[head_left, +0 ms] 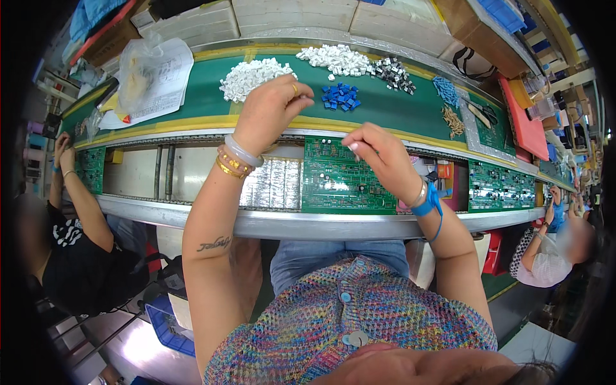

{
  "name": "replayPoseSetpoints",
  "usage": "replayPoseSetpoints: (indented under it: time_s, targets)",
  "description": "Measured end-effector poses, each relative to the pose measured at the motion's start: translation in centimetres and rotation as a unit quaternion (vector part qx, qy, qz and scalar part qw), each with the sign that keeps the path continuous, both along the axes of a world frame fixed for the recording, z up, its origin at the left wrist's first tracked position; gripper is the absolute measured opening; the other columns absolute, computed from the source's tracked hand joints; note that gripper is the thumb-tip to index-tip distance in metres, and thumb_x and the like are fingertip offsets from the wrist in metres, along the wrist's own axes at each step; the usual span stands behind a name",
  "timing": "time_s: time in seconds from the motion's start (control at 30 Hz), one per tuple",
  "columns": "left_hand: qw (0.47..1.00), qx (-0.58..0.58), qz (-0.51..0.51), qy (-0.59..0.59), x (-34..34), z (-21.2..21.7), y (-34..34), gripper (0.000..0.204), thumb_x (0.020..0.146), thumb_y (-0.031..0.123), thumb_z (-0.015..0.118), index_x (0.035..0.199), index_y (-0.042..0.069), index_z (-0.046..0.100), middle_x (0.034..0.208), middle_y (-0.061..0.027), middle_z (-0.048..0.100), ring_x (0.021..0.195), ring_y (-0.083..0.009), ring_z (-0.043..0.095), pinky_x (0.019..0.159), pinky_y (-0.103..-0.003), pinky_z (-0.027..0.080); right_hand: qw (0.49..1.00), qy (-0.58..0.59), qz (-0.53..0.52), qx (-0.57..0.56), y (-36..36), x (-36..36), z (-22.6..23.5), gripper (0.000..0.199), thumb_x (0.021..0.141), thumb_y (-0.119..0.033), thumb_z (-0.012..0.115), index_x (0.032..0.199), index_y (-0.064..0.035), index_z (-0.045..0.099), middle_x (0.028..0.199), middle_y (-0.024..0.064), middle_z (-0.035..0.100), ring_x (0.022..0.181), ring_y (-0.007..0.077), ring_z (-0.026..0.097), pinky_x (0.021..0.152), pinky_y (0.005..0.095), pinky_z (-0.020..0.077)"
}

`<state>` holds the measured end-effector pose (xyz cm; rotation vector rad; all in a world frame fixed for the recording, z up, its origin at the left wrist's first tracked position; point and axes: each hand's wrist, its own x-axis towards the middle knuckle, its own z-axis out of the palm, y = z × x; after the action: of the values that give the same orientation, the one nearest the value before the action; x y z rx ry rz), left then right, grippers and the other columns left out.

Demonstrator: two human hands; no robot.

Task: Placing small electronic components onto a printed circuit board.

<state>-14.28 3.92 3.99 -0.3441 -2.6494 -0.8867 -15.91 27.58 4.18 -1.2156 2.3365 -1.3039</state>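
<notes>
My left hand (pixel 272 109) is raised over the near side of the green bench, fingers curled in toward the thumb. Whatever it holds, if anything, is hidden. Just beyond it lies a pile of small white connectors (pixel 247 76), and a group of blue components (pixel 341 97) is to its right. Over the right part of a green circuit board (pixel 333 176) hovers my right hand (pixel 384 159), thumb and forefinger pinched together. A tiny pale spot shows at those fingertips, too small to name. The board rests on the rails in front of me, with a few parts on it.
More white connectors (pixel 337 59), black-and-white parts (pixel 394 74), light-blue parts (pixel 445 91) and tan parts (pixel 452 122) lie along the bench. Paper sheets (pixel 160 80) are at left, cutters (pixel 486 112) at right. Another board (pixel 500 187) sits right; co-workers flank me.
</notes>
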Motion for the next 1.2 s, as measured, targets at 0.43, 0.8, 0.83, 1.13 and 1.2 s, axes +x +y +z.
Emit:
replayPoseSetpoints:
  time_s: [0.43, 0.8, 0.83, 1.13, 1.2]
  targets:
    - [0.989, 0.081, 0.019, -0.125, 6.2, -3.0, 2.1, 0.018, 0.079, 0.005, 0.066, 0.097, 0.005, 0.067, 0.087, -0.0103, 0.066, 0.075, -0.0224, 0.065, 0.066, -0.029, 0.051, 0.992, -0.043, -0.093, -0.078, 2.5, -1.1, -0.8, 0.015, 0.088, -0.008, 0.056, 0.099, 0.0, 0.062, 0.086, 0.0067, 0.06, 0.076, 0.0143, 0.058, 0.069, 0.024, 0.0462]
    - [0.996, 0.023, -0.008, -0.087, 5.8, -4.4, 1.7, 0.019, 0.074, 0.001, 0.068, 0.093, 0.005, 0.067, 0.086, -0.0076, 0.062, 0.079, -0.0231, 0.06, 0.069, -0.031, 0.048, 0.985, 0.004, -0.125, -0.116, 2.5, -1.6, -1.1, 0.013, 0.087, -0.009, 0.056, 0.097, -0.0013, 0.06, 0.089, 0.0099, 0.061, 0.079, 0.0229, 0.06, 0.071, 0.0301, 0.0479]
    - [0.996, 0.022, -0.004, -0.088, 5.8, -4.4, 1.8, 0.019, 0.074, 0.001, 0.068, 0.093, 0.005, 0.068, 0.085, -0.0073, 0.061, 0.08, -0.0235, 0.06, 0.07, -0.031, 0.048, 0.983, 0.0, -0.131, -0.129, 2.5, -1.5, -1.2, 0.012, 0.086, -0.01, 0.057, 0.095, -0.0028, 0.06, 0.089, 0.011, 0.062, 0.079, 0.0271, 0.06, 0.069, 0.0331, 0.0477]
    - [0.998, -0.008, -0.009, -0.055, 5.8, -4.6, 2.1, 0.02, 0.072, -0.001, 0.068, 0.092, 0.005, 0.068, 0.083, -0.0067, 0.058, 0.079, -0.0239, 0.058, 0.068, -0.033, 0.046, 0.989, -0.019, -0.112, -0.095, 2.5, -1.3, -1.0, 0.015, 0.087, -0.005, 0.056, 0.1, 0.001, 0.059, 0.091, 0.0104, 0.06, 0.081, 0.0202, 0.061, 0.072, 0.028, 0.0498]
    - [0.999, -0.023, -0.009, -0.043, 5.8, -4.6, 2.2, 0.02, 0.072, 0.0, 0.068, 0.092, 0.005, 0.068, 0.083, -0.0066, 0.058, 0.079, -0.0239, 0.057, 0.067, -0.034, 0.046, 0.99, -0.016, -0.11, -0.09, 2.6, -1.3, -1.1, 0.015, 0.087, -0.005, 0.056, 0.1, 0.001, 0.059, 0.092, 0.0105, 0.06, 0.081, 0.0202, 0.061, 0.072, 0.028, 0.05]
